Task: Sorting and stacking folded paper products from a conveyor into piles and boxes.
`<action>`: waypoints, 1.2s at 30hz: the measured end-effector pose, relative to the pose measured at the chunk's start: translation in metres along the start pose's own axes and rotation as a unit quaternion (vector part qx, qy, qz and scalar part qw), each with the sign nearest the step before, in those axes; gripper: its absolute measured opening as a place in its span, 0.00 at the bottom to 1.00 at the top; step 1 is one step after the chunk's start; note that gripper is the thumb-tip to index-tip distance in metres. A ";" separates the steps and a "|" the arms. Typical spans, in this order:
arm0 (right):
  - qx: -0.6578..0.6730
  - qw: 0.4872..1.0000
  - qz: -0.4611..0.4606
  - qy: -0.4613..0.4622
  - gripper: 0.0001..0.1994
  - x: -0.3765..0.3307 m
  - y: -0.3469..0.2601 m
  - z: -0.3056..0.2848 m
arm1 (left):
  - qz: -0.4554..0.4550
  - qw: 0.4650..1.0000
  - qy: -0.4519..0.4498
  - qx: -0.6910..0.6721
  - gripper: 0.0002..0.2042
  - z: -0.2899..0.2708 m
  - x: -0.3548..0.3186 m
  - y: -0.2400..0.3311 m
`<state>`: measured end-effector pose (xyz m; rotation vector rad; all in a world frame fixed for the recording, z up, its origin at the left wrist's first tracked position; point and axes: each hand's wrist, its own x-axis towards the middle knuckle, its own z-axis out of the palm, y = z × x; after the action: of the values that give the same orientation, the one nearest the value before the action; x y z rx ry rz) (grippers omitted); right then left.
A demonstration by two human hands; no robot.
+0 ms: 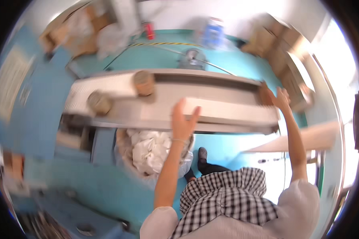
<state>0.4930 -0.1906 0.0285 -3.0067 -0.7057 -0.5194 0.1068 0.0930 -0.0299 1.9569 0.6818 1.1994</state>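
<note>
A long metal tray (167, 104) lies across in front of me. Along its near right side runs a long white row of what look like thin stacked pieces (231, 111). My left hand (182, 119) is at the left end of this row, thumb and fingers apart. At the tray's right end is my right hand (282, 98), blurred, its thumb and fingers apart beside a brown block (266, 95). A second white ribbed row (103, 87) fills the tray's left part. Two brownish cylinders (143, 83) sit by it, one at its right end, the other at its near side.
Below the tray stands a lined bin (121, 149) full of crumpled white material (149, 151). Cardboard boxes (281, 44) are stacked at the far right, with more at the far left. A grey round-based device (192, 59) is on the floor behind the tray. A light board (299, 137) juts out at right.
</note>
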 end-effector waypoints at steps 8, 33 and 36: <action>0.232 0.946 -0.068 -0.216 0.48 -0.082 -0.002 -0.064 | -0.033 0.918 -0.268 0.291 0.50 0.032 0.008 0.083; 0.193 0.921 0.086 0.326 0.33 -0.246 0.175 -0.251 | 0.312 0.934 0.024 0.170 0.40 0.097 -0.073 0.379; 0.110 0.904 0.168 0.378 0.33 -0.300 0.231 -0.264 | 0.380 0.922 -0.016 0.073 0.41 0.144 -0.103 0.420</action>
<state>0.2568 -0.5501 0.1964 -2.3260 -0.1612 -1.3438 0.2193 -0.2770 0.2109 2.4604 -0.0495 1.5811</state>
